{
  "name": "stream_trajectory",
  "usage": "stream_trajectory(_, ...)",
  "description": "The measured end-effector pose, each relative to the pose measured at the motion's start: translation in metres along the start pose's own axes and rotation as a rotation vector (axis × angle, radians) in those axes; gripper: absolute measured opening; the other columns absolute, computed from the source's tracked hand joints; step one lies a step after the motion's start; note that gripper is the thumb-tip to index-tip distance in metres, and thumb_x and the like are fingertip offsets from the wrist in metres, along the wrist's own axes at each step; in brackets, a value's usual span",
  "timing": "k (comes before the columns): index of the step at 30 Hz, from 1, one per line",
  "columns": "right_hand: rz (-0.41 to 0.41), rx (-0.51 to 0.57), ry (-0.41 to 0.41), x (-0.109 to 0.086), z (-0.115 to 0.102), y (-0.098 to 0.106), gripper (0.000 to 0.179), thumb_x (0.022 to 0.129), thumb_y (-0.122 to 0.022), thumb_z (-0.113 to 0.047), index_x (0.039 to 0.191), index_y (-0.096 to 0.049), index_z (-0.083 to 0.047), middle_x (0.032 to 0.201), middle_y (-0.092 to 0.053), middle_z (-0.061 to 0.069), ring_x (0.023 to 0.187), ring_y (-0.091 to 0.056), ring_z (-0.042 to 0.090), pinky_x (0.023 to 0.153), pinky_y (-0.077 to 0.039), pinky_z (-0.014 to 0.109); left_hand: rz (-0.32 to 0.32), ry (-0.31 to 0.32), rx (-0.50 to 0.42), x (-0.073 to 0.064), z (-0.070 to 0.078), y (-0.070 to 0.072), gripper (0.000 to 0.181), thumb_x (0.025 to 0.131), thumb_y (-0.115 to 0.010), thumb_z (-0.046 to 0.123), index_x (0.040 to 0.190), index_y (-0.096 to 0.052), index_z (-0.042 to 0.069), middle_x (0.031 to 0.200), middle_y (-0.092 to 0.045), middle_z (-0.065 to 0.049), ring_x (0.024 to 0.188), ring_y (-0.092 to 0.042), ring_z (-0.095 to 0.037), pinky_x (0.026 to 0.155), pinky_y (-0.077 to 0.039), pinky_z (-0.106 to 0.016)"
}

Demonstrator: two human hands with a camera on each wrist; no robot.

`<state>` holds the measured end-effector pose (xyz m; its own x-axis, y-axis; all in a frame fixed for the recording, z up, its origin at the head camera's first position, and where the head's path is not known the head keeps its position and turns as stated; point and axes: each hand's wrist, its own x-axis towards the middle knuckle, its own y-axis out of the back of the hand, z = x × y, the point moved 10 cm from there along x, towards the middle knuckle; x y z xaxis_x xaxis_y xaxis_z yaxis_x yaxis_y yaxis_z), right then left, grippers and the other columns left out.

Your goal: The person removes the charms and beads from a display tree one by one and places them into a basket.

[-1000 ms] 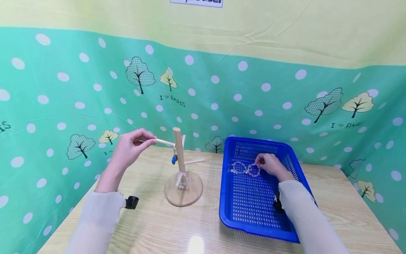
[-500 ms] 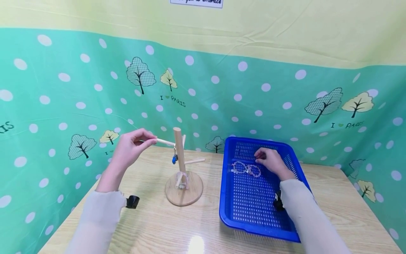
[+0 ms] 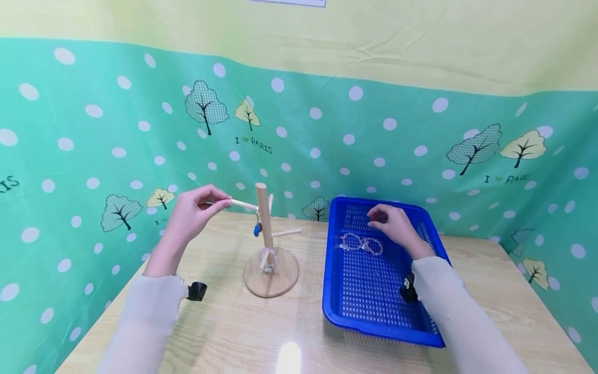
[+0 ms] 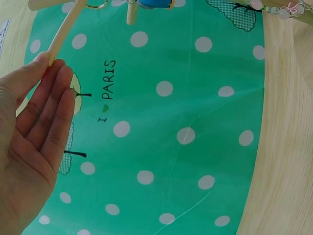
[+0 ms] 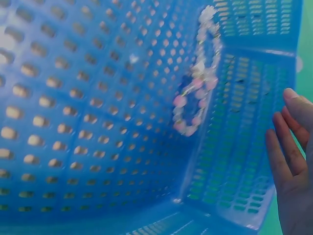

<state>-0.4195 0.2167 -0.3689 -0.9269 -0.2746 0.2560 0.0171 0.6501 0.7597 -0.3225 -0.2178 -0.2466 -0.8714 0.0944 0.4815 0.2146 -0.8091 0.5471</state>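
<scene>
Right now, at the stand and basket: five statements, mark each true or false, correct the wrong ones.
1. The left hand pinches a peg of the wooden stand. True.
2. A blue charm hangs from the stand. True.
3. The stand lies on its side. False: it stands upright on the table.
4. Beaded loops lie in the blue basket. True.
5. A hand grips those loops. False: the nearest, the right hand, holds nothing.
</scene>
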Motion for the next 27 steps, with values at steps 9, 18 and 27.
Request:
stream_trajectory(9, -0.032, 0.055, 0.074, 0.002, -0.042, -0.004, 0.021, 0.092, -0.071, -0.009, 0.113, -0.068, -0.004, 0.112, -0.071, 0.020, 0.101, -0.069, 0.029, 0.090, -0.058, 0.048, -0.003, 0.002, -0.001, 0.003, 0.000, 0.001, 0.014, 0.094, -0.070, 0.017, 0.098, -0.073, 0.004, 0.093, -0.073, -0.016, 0.072, -0.062, 0.002, 0.064, -0.054, -0.012)
stream_trajectory(18, -0.031, 0.102, 0.176, -0.003, -0.084, -0.003, 0.021, 0.091, -0.073, -0.012, 0.111, -0.069, -0.009, 0.110, -0.072, 0.013, 0.104, -0.069, 0.033, 0.093, -0.058, 0.047, 0.009, -0.005, -0.025, 0.003, -0.001, 0.001, 0.012, 0.092, -0.072, 0.015, 0.096, -0.073, 0.004, 0.089, -0.074, -0.006, 0.072, -0.063, 0.003, 0.065, -0.055, -0.013)
stream_trajectory(27, -0.052, 0.141, 0.234, -0.009, -0.119, -0.006, 0.023, 0.090, -0.074, -0.011, 0.112, -0.070, -0.005, 0.112, -0.071, 0.015, 0.104, -0.069, 0.030, 0.094, -0.058, 0.046, 0.007, 0.000, -0.026, 0.001, -0.001, 0.000, 0.013, 0.093, -0.072, 0.016, 0.097, -0.073, 0.004, 0.090, -0.074, -0.006, 0.073, -0.063, 0.003, 0.065, -0.055, -0.013)
